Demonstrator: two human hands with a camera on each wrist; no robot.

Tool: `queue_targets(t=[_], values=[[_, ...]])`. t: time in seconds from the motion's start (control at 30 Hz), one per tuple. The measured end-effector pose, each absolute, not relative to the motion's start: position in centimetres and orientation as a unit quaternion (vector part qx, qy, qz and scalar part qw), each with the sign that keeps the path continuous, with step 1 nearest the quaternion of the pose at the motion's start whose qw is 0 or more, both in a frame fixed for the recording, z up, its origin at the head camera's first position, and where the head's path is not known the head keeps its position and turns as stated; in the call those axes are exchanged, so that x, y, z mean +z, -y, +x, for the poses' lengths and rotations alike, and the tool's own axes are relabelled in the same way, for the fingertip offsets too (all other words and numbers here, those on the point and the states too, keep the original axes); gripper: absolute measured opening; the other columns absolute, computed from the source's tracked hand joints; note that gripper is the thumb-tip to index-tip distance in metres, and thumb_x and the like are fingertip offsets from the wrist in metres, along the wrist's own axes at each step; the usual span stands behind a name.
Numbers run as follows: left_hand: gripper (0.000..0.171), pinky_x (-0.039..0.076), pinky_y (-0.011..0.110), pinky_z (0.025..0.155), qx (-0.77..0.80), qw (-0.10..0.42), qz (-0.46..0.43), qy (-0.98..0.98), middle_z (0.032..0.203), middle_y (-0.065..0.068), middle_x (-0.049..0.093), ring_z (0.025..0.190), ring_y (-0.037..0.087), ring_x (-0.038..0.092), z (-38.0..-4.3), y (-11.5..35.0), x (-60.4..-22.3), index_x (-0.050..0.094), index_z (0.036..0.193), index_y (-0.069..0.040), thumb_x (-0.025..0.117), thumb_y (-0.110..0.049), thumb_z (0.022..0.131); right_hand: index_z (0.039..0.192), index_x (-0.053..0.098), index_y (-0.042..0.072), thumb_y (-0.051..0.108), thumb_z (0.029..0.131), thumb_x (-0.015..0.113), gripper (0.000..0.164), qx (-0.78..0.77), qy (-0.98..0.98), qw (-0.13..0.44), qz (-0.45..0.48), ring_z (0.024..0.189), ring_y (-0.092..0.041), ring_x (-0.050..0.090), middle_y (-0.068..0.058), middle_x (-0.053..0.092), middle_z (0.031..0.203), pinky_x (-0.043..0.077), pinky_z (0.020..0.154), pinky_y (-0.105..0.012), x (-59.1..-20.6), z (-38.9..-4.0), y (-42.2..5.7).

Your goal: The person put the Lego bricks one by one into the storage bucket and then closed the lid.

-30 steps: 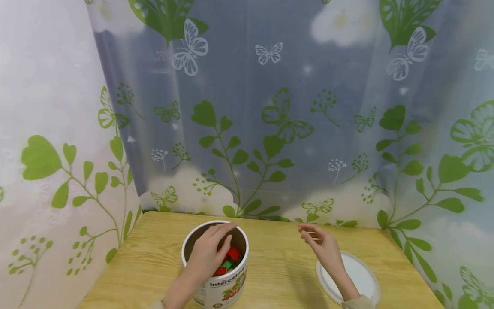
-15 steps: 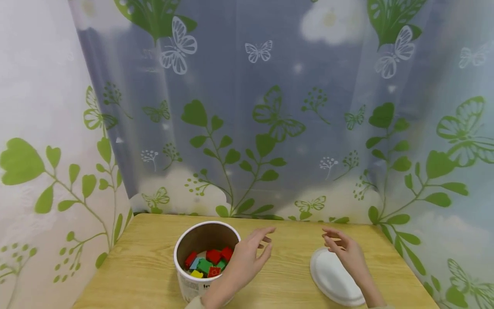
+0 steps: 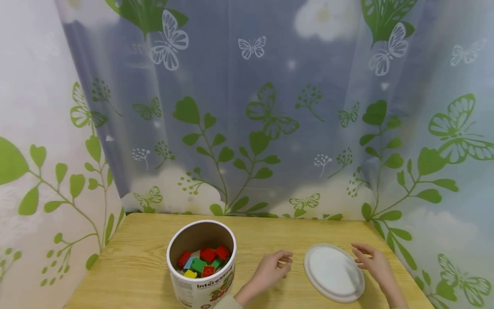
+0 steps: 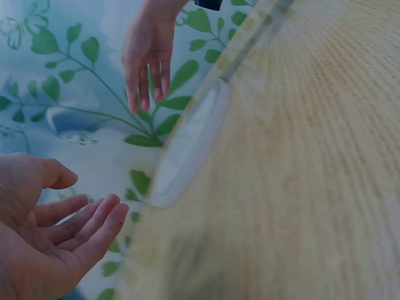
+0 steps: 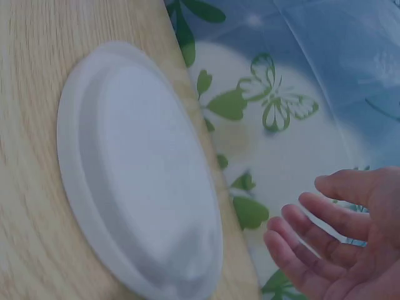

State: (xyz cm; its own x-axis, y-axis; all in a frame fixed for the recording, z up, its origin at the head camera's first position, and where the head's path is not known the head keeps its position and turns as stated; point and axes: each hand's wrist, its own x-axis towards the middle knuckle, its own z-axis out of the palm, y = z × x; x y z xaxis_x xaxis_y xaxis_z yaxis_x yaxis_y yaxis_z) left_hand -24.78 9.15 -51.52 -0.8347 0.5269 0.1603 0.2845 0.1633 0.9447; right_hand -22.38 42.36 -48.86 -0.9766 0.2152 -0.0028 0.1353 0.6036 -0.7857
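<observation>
A round white lid lies flat on the wooden table, between my two hands in the head view. My left hand is to the left of it, fingers loosely bent, holding nothing. On the lid's other side, my right hand hovers near its right rim with relaxed fingers and an empty palm. Further left stands a white bucket with printed lettering, its top uncovered. Inside it are several toy building blocks in red, green, yellow and blue. The right wrist view shows the lid close up, apart from the fingers.
The wooden table ends at the back against a curtain printed with leaves and butterflies. Similar patterned cloth hangs at the left and right sides.
My left hand has moved right, from over the bucket's opening to beside the lid, uncovering the blocks. My right hand has shifted right, off the lid. The head view has turned slightly right.
</observation>
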Motion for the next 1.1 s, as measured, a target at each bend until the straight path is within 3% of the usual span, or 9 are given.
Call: queue_targets(t=[0.1, 0.23, 0.4, 0.63, 0.8, 0.97, 1.1], values=[[0.03, 0.062, 0.037, 0.07, 0.632, 0.141, 0.233, -0.725, 0.108, 0.019, 0.072, 0.089, 0.027, 0.073, -24.7, -10.1, -52.8, 0.064, 0.127, 0.008, 0.061, -0.007, 0.101, 0.138, 0.05, -0.016, 0.023, 0.106, 0.056, 0.051, 0.432, 0.894, 0.034, -0.117, 0.087, -0.025, 0.073, -0.032, 0.065, 0.122, 0.061, 0.073, -0.031, -49.5, -22.3, -43.5], [0.028, 0.062, 0.039, 0.075, 0.68, 0.18, 0.178, -0.688, 0.099, 0.017, 0.072, 0.088, 0.027, 0.072, -24.3, -11.5, -53.8, 0.063, 0.122, 0.013, 0.059, -0.002, 0.099, 0.133, 0.051, -0.02, 0.017, 0.104, 0.055, 0.047, 0.435, 0.89, 0.014, -0.134, 0.078, -0.02, 0.07, -0.027, 0.07, 0.103, 0.061, 0.07, -0.031, -50.5, -22.2, -44.7], [0.024, 0.062, 0.038, 0.075, 0.709, 0.188, 0.124, -0.669, 0.095, 0.019, 0.072, 0.086, 0.029, 0.073, -23.9, -13.3, -54.7, 0.064, 0.116, 0.016, 0.059, 0.001, 0.097, 0.126, 0.054, -0.022, 0.012, 0.101, 0.054, 0.042, 0.423, 0.895, -0.017, -0.14, 0.07, -0.016, 0.066, -0.016, 0.069, 0.086, 0.061, 0.067, -0.031, -51.7, -22.4, -45.5], [0.03, 0.062, 0.032, 0.073, 0.702, 0.204, 0.1, -0.676, 0.086, 0.017, 0.073, 0.075, 0.012, 0.068, -24.0, -15.4, -55.5, 0.065, 0.117, 0.019, 0.059, -0.002, 0.095, 0.12, 0.059, -0.022, 0.009, 0.097, 0.056, 0.038, 0.419, 0.896, -0.03, -0.14, 0.064, -0.012, 0.066, -0.004, 0.065, 0.071, 0.06, 0.063, -0.029, -52.9, -22.6, -45.6], [0.022, 0.062, 0.031, 0.072, 0.699, 0.196, 0.104, -0.68, 0.084, 0.016, 0.072, 0.074, 0.01, 0.067, -23.9, -15.8, -55.8, 0.069, 0.101, 0.015, 0.056, 0.0, 0.092, 0.121, 0.062, -0.019, 0.004, 0.094, 0.057, 0.036, 0.428, 0.89, -0.035, -0.154, 0.069, -0.013, 0.066, -0.006, 0.069, 0.078, 0.06, 0.065, -0.029, -53.4, -22.7, -45.4], [0.027, 0.061, 0.029, 0.073, 0.686, 0.192, 0.103, -0.694, 0.084, 0.011, 0.072, 0.075, 0.009, 0.066, -23.9, -15.6, -55.6, 0.069, 0.111, 0.016, 0.056, -0.001, 0.094, 0.121, 0.059, -0.02, -0.004, 0.087, 0.062, 0.038, 0.429, 0.89, -0.026, -0.15, 0.073, -0.018, 0.068, -0.02, 0.071, 0.09, 0.06, 0.066, -0.032, -53.5, -22.4, -44.9], [0.031, 0.061, 0.03, 0.072, 0.682, 0.186, 0.11, -0.698, 0.081, 0.009, 0.071, 0.073, 0.009, 0.064, -23.8, -15.4, -55.2, 0.067, 0.119, 0.016, 0.057, -0.002, 0.095, 0.119, 0.058, -0.021, -0.007, 0.085, 0.06, 0.038, 0.408, 0.901, -0.01, -0.147, 0.07, -0.017, 0.068, -0.023, 0.07, 0.091, 0.06, 0.063, -0.031, -53.3, -22.2, -44.5]])
